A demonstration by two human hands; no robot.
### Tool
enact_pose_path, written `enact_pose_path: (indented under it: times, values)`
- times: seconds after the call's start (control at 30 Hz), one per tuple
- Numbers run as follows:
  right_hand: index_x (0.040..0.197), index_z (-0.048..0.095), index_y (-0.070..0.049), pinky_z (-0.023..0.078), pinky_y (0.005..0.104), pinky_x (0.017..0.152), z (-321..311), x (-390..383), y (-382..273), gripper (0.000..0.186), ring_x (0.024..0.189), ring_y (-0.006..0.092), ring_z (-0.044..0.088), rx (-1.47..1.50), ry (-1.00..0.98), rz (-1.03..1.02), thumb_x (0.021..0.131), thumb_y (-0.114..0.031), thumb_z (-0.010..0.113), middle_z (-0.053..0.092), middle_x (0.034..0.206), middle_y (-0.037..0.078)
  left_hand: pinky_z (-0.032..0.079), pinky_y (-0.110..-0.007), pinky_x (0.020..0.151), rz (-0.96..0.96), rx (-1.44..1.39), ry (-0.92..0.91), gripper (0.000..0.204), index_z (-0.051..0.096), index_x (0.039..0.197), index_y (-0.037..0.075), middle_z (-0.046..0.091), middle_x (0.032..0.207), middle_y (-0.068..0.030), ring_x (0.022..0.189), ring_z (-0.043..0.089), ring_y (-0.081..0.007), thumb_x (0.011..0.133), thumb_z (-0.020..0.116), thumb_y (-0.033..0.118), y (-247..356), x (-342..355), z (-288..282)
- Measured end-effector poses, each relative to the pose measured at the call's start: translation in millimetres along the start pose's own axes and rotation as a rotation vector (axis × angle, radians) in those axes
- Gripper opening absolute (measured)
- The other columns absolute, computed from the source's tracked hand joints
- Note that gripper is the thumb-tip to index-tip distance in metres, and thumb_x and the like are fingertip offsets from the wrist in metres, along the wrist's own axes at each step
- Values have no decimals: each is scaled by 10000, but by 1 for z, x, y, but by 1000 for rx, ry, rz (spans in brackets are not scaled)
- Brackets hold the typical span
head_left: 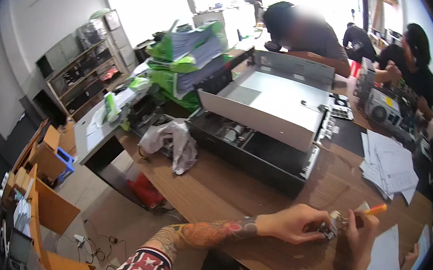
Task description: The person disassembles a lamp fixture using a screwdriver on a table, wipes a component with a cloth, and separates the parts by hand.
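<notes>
My left hand (299, 224) is closed on a small metal part (329, 231) just above the front of the brown table. Its thumb and fingers pinch the part from the left. Close on the other side, my right hand (361, 237) is closed around a screwdriver (376, 209) with a yellow and orange handle. The handle sticks up past the fingers, and the tool's tip is hard to make out beside the part. Behind both hands stands a large black equipment case (255, 165), its pale metal cover (272, 104) tilted up on top.
Loose papers (390, 164) lie at the right, with more sheets (383, 258) nearer. Another person's hand (410, 258) rests at the right edge. A crumpled whitish bag (173, 143) sits left of the case; green-wrapped stacks (187, 58) rise behind. People work across the table.
</notes>
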State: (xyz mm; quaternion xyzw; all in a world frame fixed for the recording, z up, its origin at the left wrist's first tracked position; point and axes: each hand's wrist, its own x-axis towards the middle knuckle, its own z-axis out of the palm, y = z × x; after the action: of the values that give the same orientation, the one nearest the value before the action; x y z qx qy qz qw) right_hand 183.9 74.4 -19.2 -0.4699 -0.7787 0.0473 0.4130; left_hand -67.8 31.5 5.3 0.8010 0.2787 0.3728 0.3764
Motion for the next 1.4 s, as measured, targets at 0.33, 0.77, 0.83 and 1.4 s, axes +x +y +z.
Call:
enact_pose_path:
  times: [0.33,0.77,0.83,1.4]
  values:
    - [828,642,4,438,299,614,1,6,-5,127,595,194,578,162,31,199,877,-62,738,626,698,93,434,-351,553,63,20,41,222,588,1046,51,584,705,-96,578,564,-236,896,715,153,-12,1,-3]
    - [738,673,-3,474,386,622,6,4,7,191,630,328,633,110,30,166,846,-141,747,649,685,165,506,-356,709,276,894,576,351,677,1111,74,671,961,-105,816,642,-286,770,758,85,57,-79,-108]
    - [726,669,5,464,392,601,7,7,-5,188,609,338,630,180,8,180,843,-124,739,643,664,172,499,-413,809,-88,1087,688,392,669,1154,94,646,1090,-148,996,616,-317,779,770,149,53,-120,-142]
    - [757,693,1,495,429,603,3,19,-8,273,636,355,648,141,-49,59,878,-244,698,635,665,192,480,-355,852,-501,947,1226,342,626,1049,-26,640,1055,-136,964,592,-210,734,729,58,26,-238,-273]
